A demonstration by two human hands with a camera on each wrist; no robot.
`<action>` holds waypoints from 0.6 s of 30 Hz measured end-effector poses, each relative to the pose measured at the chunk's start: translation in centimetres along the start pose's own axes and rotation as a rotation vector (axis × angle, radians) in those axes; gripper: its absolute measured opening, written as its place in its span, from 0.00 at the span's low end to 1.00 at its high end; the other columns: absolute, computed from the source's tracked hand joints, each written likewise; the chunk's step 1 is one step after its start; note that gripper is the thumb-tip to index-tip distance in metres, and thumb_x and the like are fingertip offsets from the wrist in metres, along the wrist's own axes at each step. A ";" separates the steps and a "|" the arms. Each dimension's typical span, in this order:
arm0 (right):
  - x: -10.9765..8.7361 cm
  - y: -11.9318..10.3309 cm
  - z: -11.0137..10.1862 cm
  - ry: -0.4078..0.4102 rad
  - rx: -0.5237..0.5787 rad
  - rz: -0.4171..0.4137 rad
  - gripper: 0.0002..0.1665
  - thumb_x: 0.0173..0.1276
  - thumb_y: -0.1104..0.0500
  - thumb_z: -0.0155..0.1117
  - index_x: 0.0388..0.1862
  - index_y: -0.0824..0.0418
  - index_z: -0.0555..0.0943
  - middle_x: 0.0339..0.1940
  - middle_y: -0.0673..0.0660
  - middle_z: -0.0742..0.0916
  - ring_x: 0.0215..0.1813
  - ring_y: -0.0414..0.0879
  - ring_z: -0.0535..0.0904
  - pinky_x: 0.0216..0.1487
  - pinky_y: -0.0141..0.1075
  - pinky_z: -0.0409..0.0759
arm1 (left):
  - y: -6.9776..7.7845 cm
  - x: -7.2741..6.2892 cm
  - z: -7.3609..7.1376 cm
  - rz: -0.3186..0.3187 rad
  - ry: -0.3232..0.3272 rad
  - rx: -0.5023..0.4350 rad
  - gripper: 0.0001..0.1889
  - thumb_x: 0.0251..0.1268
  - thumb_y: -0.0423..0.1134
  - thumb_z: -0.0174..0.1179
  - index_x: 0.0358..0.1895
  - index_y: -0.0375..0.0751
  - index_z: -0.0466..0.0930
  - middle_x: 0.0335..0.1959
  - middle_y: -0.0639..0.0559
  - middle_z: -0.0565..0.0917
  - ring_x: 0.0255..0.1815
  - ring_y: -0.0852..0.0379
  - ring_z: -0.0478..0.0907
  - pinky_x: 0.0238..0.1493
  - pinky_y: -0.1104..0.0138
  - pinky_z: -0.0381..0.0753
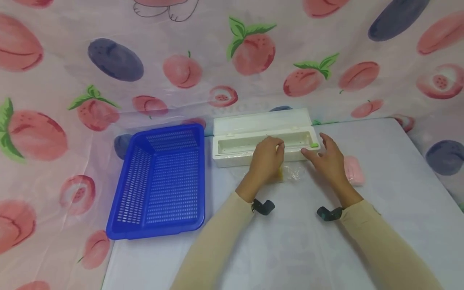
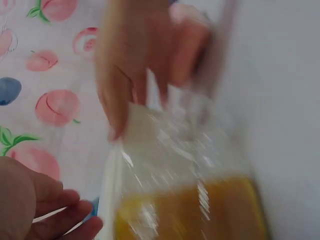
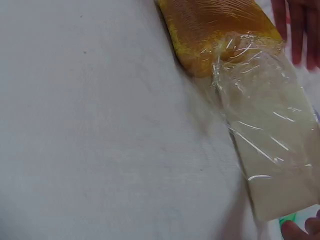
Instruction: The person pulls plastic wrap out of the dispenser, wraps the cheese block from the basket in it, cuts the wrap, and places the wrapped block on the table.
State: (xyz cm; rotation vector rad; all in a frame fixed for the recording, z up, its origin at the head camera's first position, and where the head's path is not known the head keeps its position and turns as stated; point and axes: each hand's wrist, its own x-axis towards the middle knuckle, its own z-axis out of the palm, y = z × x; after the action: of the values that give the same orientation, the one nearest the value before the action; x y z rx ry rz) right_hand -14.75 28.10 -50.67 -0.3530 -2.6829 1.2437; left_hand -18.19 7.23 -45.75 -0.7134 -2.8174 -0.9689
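Observation:
A long white box [image 1: 232, 161] with its lid [image 1: 261, 121] raised stands at the back of the table; it looks like a cling film dispenser. Near its right end sits a small green piece [image 1: 314, 145]. Clear film [image 3: 265, 120] hangs over the box's front and covers a yellow-brown block [image 3: 220, 30], which my left hand partly hides in the head view. My left hand [image 1: 266, 159] hovers over the box's front, fingers loosely bent and holding nothing. At the right end my right hand [image 1: 328, 159] has thumb and fingers spread, fingertips at the box and film.
A blue plastic basket [image 1: 201, 181] stands to the left of the box. Beside my right hand lies a pink packet [image 1: 354, 171]. The table has a white cover [image 1: 290, 249], and a fruit-print cloth [image 1: 152, 84] hangs behind it.

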 end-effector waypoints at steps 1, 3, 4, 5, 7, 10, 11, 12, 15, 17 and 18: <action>0.2 0.2 0.2 -0.023 -0.002 -0.010 0.58 0.67 0.31 0.65 0.84 0.56 0.52 0.82 0.67 0.63 0.77 0.67 0.65 0.68 0.62 0.72 | 0.4 0.9 0.1 -0.009 -0.037 -0.038 0.14 0.80 0.42 0.52 0.54 0.42 0.86 0.52 0.49 0.88 0.56 0.53 0.84 0.59 0.64 0.82; 0.6 0.5 0.6 -0.035 -0.021 -0.047 0.55 0.68 0.32 0.65 0.84 0.51 0.53 0.72 0.68 0.75 0.68 0.65 0.75 0.62 0.58 0.79 | 1.4 2.5 0.6 -0.020 -0.100 -0.092 0.15 0.80 0.42 0.51 0.55 0.43 0.86 0.52 0.51 0.89 0.56 0.56 0.84 0.58 0.67 0.81; 0.7 0.7 0.8 -0.028 -0.034 -0.066 0.53 0.69 0.33 0.65 0.84 0.49 0.55 0.62 0.69 0.81 0.59 0.63 0.80 0.55 0.54 0.82 | 1.8 3.3 0.8 -0.023 -0.130 -0.107 0.15 0.80 0.43 0.51 0.56 0.44 0.85 0.52 0.53 0.89 0.55 0.58 0.84 0.57 0.68 0.81; 0.7 0.8 0.9 -0.013 -0.048 -0.087 0.51 0.69 0.35 0.66 0.83 0.48 0.57 0.50 0.67 0.85 0.48 0.59 0.82 0.46 0.50 0.82 | 2.3 3.9 1.1 -0.026 -0.158 -0.114 0.15 0.80 0.43 0.50 0.56 0.45 0.86 0.51 0.54 0.89 0.53 0.59 0.84 0.55 0.70 0.81; 0.8 1.1 1.3 0.032 -0.061 -0.119 0.47 0.69 0.39 0.69 0.82 0.47 0.62 0.29 0.62 0.82 0.30 0.50 0.75 0.31 0.41 0.74 | 2.9 5.1 1.8 -0.024 -0.207 -0.118 0.14 0.80 0.44 0.51 0.46 0.46 0.88 0.41 0.56 0.88 0.42 0.62 0.83 0.44 0.74 0.79; 0.9 1.4 1.7 0.092 -0.066 -0.145 0.44 0.66 0.43 0.73 0.79 0.45 0.67 0.19 0.58 0.79 0.23 0.44 0.70 0.25 0.36 0.68 | 3.3 6.4 2.8 -0.041 -0.262 -0.091 0.15 0.78 0.46 0.53 0.36 0.47 0.87 0.32 0.57 0.84 0.34 0.63 0.77 0.36 0.75 0.72; 0.9 1.5 1.7 0.103 -0.065 -0.144 0.44 0.65 0.43 0.74 0.78 0.43 0.67 0.19 0.58 0.80 0.23 0.43 0.70 0.25 0.36 0.68 | 3.4 6.8 3.1 -0.060 -0.276 -0.080 0.16 0.77 0.48 0.55 0.32 0.47 0.87 0.30 0.57 0.83 0.33 0.62 0.75 0.34 0.74 0.71; 1.0 1.6 1.8 0.112 -0.062 -0.138 0.44 0.65 0.42 0.74 0.78 0.42 0.68 0.19 0.59 0.81 0.23 0.44 0.71 0.24 0.36 0.68 | 3.5 7.1 3.4 -0.087 -0.283 -0.076 0.17 0.76 0.50 0.56 0.31 0.47 0.87 0.30 0.57 0.83 0.32 0.62 0.74 0.33 0.74 0.70; 1.1 2.0 1.6 0.124 -0.050 -0.108 0.45 0.61 0.38 0.75 0.77 0.38 0.69 0.18 0.57 0.82 0.23 0.44 0.72 0.23 0.35 0.68 | 3.8 7.6 4.2 -0.190 -0.284 -0.065 0.15 0.70 0.56 0.62 0.37 0.52 0.92 0.40 0.59 0.88 0.38 0.64 0.77 0.35 0.75 0.72; 1.3 2.1 1.6 0.132 -0.038 -0.093 0.46 0.58 0.37 0.77 0.75 0.37 0.70 0.17 0.55 0.82 0.21 0.42 0.71 0.23 0.35 0.67 | 3.9 7.6 4.3 -0.251 -0.278 -0.066 0.16 0.65 0.60 0.65 0.38 0.54 0.93 0.44 0.60 0.88 0.38 0.64 0.78 0.33 0.74 0.73; 1.3 2.1 1.6 0.137 -0.032 -0.089 0.47 0.57 0.37 0.78 0.75 0.37 0.71 0.16 0.54 0.82 0.20 0.41 0.71 0.22 0.34 0.67 | 3.9 7.7 4.5 -0.277 -0.273 -0.060 0.16 0.62 0.61 0.67 0.38 0.56 0.93 0.45 0.61 0.88 0.38 0.65 0.78 0.32 0.74 0.74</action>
State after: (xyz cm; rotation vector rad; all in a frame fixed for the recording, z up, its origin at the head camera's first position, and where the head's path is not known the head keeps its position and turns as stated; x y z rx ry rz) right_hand -16.13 28.63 -53.26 -0.3072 -2.5752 1.1105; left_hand -22.89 15.68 -45.42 -0.5031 -3.2037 -1.0728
